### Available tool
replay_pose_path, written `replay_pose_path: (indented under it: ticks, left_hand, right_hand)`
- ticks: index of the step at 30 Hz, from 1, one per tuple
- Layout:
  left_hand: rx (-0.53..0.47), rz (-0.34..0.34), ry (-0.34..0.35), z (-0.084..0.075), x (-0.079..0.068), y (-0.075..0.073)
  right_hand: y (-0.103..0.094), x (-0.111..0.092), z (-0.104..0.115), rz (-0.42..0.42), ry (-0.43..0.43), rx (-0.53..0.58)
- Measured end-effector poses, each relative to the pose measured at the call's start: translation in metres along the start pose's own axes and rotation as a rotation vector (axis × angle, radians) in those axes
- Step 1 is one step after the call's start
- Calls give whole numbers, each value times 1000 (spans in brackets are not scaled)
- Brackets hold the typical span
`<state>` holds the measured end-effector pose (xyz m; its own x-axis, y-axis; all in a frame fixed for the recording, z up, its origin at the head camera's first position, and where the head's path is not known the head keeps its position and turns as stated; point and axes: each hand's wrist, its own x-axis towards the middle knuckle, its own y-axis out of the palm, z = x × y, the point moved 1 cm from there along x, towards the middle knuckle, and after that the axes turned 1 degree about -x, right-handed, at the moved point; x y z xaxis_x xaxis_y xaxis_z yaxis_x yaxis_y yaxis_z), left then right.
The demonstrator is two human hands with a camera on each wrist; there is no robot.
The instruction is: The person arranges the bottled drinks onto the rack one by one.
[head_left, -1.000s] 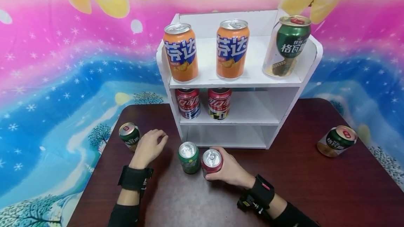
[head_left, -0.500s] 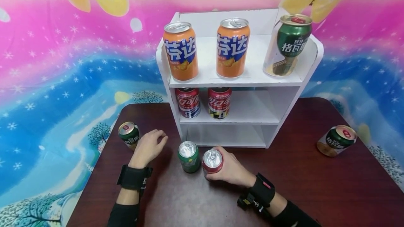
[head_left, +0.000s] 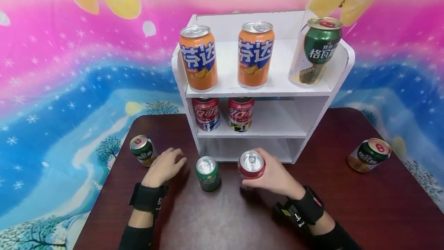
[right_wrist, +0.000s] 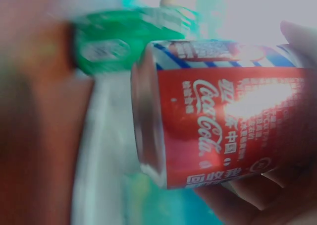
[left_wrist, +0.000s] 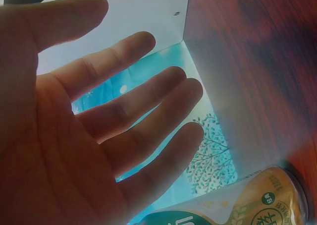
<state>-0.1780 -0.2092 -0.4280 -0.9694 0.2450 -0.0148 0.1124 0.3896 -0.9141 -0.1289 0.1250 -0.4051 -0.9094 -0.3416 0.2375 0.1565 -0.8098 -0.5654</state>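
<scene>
My right hand (head_left: 275, 174) grips a red Coca-Cola can (head_left: 251, 168) by its side, in front of the shelf's lowest level. In the right wrist view the can (right_wrist: 223, 116) shows its bare metal end, and fingers curl round its other end. To its left a green can (head_left: 208, 174) stands upright on the table; it appears blurred behind the held can in the right wrist view. Fingers relaxed and holding nothing, my left hand (head_left: 164, 168) hovers beside a green-and-gold can (head_left: 142, 150). The left wrist view shows its palm and spread fingers, with that can (left_wrist: 267, 200) below them.
A white shelf (head_left: 256, 136) stands at the table's back. Two orange Fanta cans (head_left: 199, 59) and a green-and-white can (head_left: 316, 51) are on top. Two red cola cans (head_left: 206, 114) occupy the middle level. Another green-and-gold can (head_left: 369, 155) stands on the table (head_left: 347, 203) at right.
My right hand has carried the red can from beside the green can rightward and toward the shelf, apparently lifting it. My left hand has shifted only slightly.
</scene>
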Motion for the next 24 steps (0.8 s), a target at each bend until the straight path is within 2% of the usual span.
replay_pose_path:
  ticks: [4,8,19,24]
  left_hand:
    - [3,21,0,-2,1,0]
    - [3,32,1,-2,1,1]
    - [0,34,7,-3,1,1]
    - [-6,37,-2,-3,-1,1]
  right_hand:
    - [-23,1,7,-54,18,-1]
    - [-39,3,10,-56,37,-3]
    - [-69,9,24,-83,18,-26]
    - [-81,11,32,-121,32,-57]
